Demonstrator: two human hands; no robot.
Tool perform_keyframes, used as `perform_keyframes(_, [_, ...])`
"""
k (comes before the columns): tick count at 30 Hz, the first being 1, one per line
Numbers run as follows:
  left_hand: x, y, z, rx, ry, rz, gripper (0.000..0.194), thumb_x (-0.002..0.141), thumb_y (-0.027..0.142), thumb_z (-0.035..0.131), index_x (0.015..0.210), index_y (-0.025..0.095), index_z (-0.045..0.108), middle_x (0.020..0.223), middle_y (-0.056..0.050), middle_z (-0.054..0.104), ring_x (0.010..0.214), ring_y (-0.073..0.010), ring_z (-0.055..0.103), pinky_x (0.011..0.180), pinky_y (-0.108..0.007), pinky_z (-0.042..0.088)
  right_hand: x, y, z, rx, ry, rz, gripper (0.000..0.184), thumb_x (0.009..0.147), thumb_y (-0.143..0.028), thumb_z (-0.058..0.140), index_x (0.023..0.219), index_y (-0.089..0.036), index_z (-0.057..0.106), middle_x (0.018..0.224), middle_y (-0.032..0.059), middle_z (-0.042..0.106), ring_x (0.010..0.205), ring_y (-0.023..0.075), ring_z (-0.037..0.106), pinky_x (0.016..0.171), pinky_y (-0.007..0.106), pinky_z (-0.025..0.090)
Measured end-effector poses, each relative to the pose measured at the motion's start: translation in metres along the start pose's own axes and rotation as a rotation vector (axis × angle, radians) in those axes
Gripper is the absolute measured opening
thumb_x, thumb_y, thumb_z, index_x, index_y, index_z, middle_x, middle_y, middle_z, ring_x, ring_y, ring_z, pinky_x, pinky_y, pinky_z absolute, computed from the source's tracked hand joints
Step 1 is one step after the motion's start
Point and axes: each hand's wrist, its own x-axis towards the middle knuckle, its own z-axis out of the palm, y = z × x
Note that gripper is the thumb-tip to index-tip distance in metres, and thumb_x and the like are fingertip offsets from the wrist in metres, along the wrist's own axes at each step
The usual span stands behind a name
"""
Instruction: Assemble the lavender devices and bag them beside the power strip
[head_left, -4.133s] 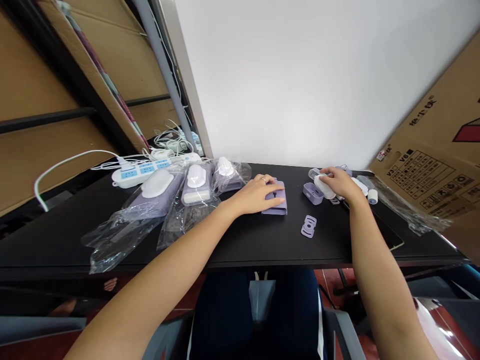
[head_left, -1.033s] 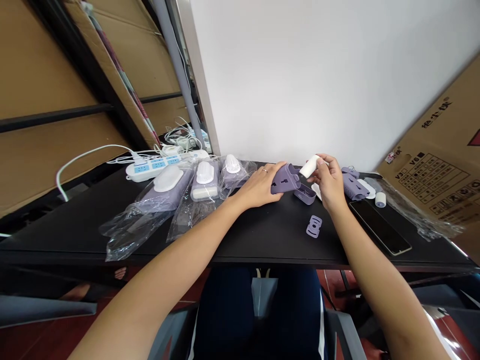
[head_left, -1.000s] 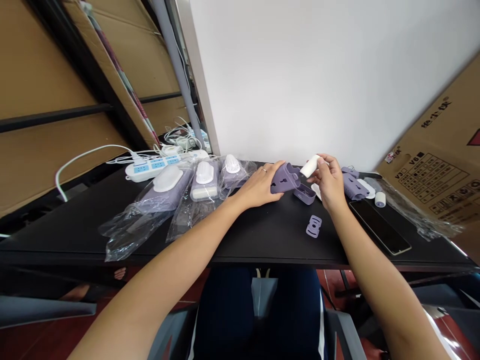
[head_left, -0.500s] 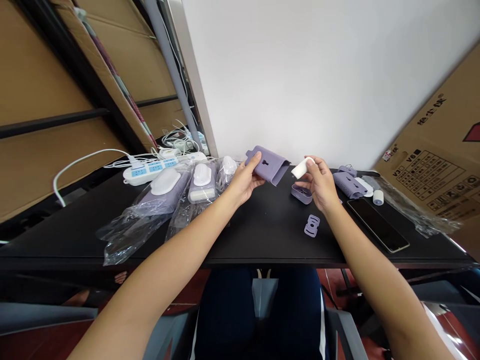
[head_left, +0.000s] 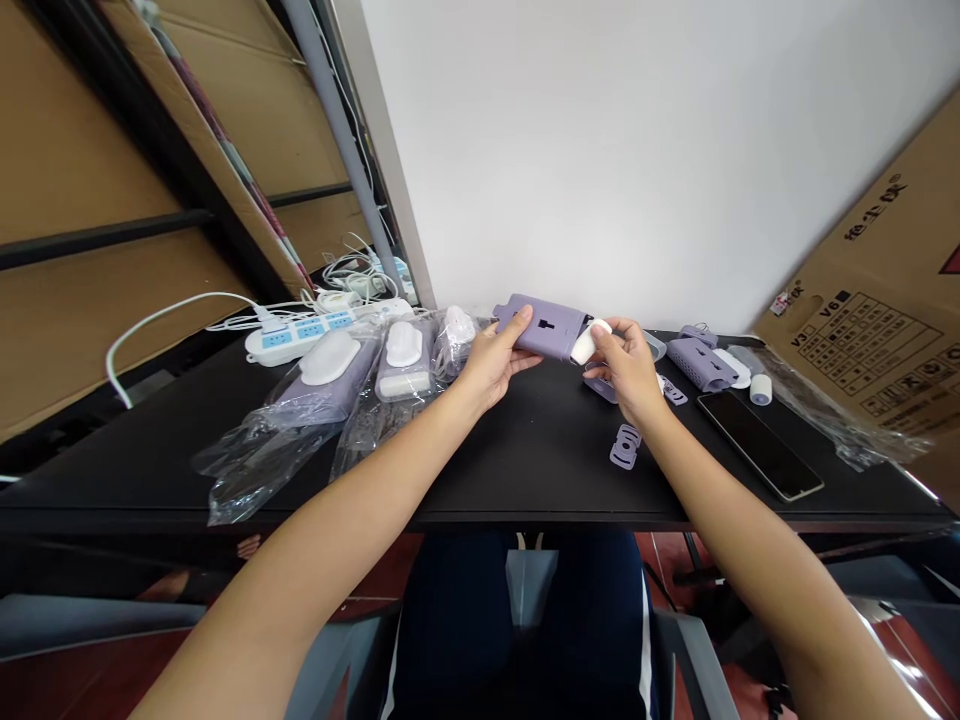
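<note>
My left hand (head_left: 495, 362) grips a purple plastic sleeve-like housing (head_left: 551, 325) with a dark keyhole-shaped slot, held above the black table. Pinched in my right hand (head_left: 628, 368) is a white rounded block (head_left: 589, 342), which meets the housing's open right end. How far it sits inside cannot be made out. Under my right hand a small purple cup-like part (head_left: 601, 386) is partly hidden. A flat purple slotted plate (head_left: 625, 447) lies on the table in front, and another slotted plate (head_left: 673, 391) shows behind my right wrist.
Several purple-and-white devices (head_left: 405, 362) in clear bags lie at left before a power strip (head_left: 300, 338). A perforated purple housing (head_left: 699, 362), a white roller (head_left: 760, 389) and a phone (head_left: 759, 447) are at right. A large cardboard box (head_left: 874, 300) leans beyond them.
My right hand has moved left with the white block, bringing it from apart to the housing's open end. The housing has turned to lie more level.
</note>
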Motion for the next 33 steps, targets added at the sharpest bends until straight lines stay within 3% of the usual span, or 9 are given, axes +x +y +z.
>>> perform_keyframes(4, [0.0007, -0.0019, 0.0000, 0.004, 0.004, -0.001, 0.049, 0.080, 0.054, 0.085, 0.110, 0.018, 0.069, 0.113, -0.012, 0.078, 0.096, -0.0243, 0.076, 0.084, -0.040, 0.064, -0.0002, -0.0020, -0.0007, -0.016, 0.014, 0.025, 0.061, 0.071, -0.066, 0.085, 0.105, -0.025, 0.058, 0.078, -0.0046, 0.065, 0.070, 0.0125, 0.066, 0.049, 0.020, 0.057])
perform_keyframes(11, [-0.0006, -0.0017, 0.0016, 0.006, -0.009, 0.008, 0.050, 0.080, 0.054, 0.086, 0.109, 0.018, 0.068, 0.111, -0.013, 0.078, 0.104, -0.0277, 0.075, 0.090, -0.044, 0.064, 0.0014, 0.0002, -0.0031, -0.006, -0.006, 0.098, 0.054, 0.073, -0.060, 0.086, 0.104, -0.022, 0.064, 0.088, -0.0016, 0.068, 0.070, 0.0103, 0.066, 0.051, 0.019, 0.058])
perform_keyframes(27, [-0.0002, -0.0048, 0.0026, 0.003, 0.023, 0.048, 0.050, 0.078, 0.054, 0.087, 0.106, 0.016, 0.068, 0.104, -0.013, 0.077, 0.096, -0.0252, 0.075, 0.086, -0.045, 0.065, 0.0048, -0.0032, -0.0087, -0.090, -0.067, 0.109, 0.046, 0.077, -0.054, 0.085, 0.103, -0.019, 0.071, 0.092, 0.0023, 0.070, 0.077, 0.0115, 0.065, 0.058, 0.020, 0.055])
perform_keyframes(30, [-0.0012, -0.0040, 0.0027, 0.013, 0.034, 0.076, 0.052, 0.076, 0.055, 0.088, 0.104, 0.016, 0.068, 0.103, -0.012, 0.077, 0.093, -0.0241, 0.075, 0.084, -0.044, 0.066, 0.0054, -0.0005, -0.0095, -0.057, -0.068, 0.095, 0.057, 0.074, -0.053, 0.087, 0.117, -0.021, 0.068, 0.088, -0.0009, 0.067, 0.077, 0.0118, 0.065, 0.060, 0.021, 0.055])
perform_keyframes(33, [-0.0018, -0.0038, 0.0019, 0.029, 0.030, 0.093, 0.055, 0.074, 0.057, 0.089, 0.104, 0.016, 0.068, 0.103, -0.011, 0.076, 0.093, -0.0238, 0.074, 0.082, -0.042, 0.066, 0.0054, 0.0008, -0.0099, -0.054, -0.069, 0.046, 0.083, 0.073, -0.050, 0.089, 0.145, -0.027, 0.054, 0.081, -0.0058, 0.063, 0.073, 0.0122, 0.063, 0.063, 0.023, 0.056])
